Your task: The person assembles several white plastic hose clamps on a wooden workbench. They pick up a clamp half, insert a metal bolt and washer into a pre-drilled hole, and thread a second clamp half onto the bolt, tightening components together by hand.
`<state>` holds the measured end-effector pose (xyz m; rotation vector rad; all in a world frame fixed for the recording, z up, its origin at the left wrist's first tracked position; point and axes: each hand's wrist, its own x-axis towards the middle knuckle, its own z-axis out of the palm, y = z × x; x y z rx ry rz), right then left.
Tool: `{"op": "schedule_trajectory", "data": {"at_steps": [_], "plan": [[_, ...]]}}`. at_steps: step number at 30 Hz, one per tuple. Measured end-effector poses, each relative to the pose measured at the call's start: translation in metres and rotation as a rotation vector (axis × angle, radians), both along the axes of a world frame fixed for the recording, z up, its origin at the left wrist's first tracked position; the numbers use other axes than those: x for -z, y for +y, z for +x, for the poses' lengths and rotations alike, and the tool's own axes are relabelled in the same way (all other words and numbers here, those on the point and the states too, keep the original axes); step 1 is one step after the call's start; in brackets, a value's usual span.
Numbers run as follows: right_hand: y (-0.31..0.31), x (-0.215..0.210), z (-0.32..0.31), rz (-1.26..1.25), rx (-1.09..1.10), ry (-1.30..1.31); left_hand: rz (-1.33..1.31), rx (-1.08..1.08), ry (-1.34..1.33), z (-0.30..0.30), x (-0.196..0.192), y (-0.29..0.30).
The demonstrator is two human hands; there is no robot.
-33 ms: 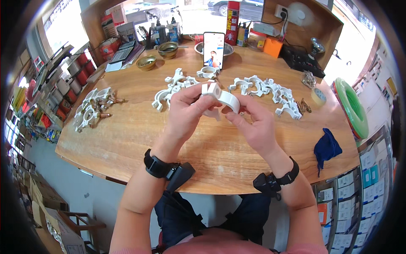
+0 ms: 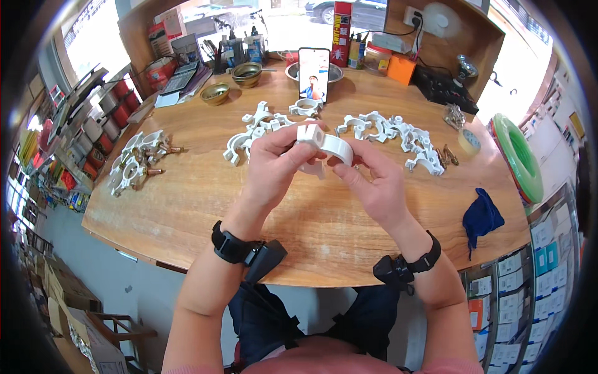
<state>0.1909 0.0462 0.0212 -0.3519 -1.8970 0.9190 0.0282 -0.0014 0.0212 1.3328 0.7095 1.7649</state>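
Above the middle of the table, both hands hold a white plastic pipe clamp (image 2: 337, 148). My left hand (image 2: 269, 163) is closed on its block-like end, thumb in front. My right hand (image 2: 380, 186) pinches the curved band between thumb and fingers. Part of the clamp is hidden behind the fingers. Just beyond my left hand lie more white pipe clamp pieces (image 2: 261, 114). To the right is a row of clamp halves (image 2: 408, 135), with several brass-coloured screws (image 2: 448, 155) at its end. Clamps with brass-coloured bolts attached (image 2: 132, 165) lie at the left.
A phone (image 2: 313, 76) stands upright at the back, before a metal bowl. Two brass-coloured bowls (image 2: 246, 75) sit left of it. At the right are a tape roll (image 2: 469, 142) and a dark blue cloth pouch (image 2: 481, 217). A red spray can (image 2: 341, 34) stands behind.
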Motion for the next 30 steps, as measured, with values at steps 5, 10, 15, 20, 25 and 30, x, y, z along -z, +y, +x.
{"op": "schedule_trajectory", "data": {"at_steps": [5, 10, 15, 20, 25, 30], "plan": [[-0.0004, -0.0005, -0.0015, 0.022, 0.012, -0.006, -0.009, 0.020, 0.021, -0.0017, 0.0011, -0.0008], [0.0000, -0.0005, -0.0027, -0.055, -0.019, -0.019, -0.042, 0.051, 0.014, -0.0031, 0.0013, -0.0003], [0.0021, 0.0000, -0.0021, -0.053, -0.047, -0.036, -0.026, 0.052, 0.035, -0.0022, 0.0024, 0.0002], [0.0017, -0.0060, 0.0004, -0.034, -0.020, -0.093, -0.030, 0.046, 0.084, -0.0027, 0.0014, 0.0015], [0.0023, -0.0059, 0.0005, -0.055, -0.025, -0.112, -0.037, 0.027, 0.081, -0.0011, 0.0006, -0.0005], [0.0023, -0.0012, -0.0002, -0.053, -0.034, -0.106, -0.029, 0.006, 0.135, -0.0015, 0.0009, -0.0025]]}}
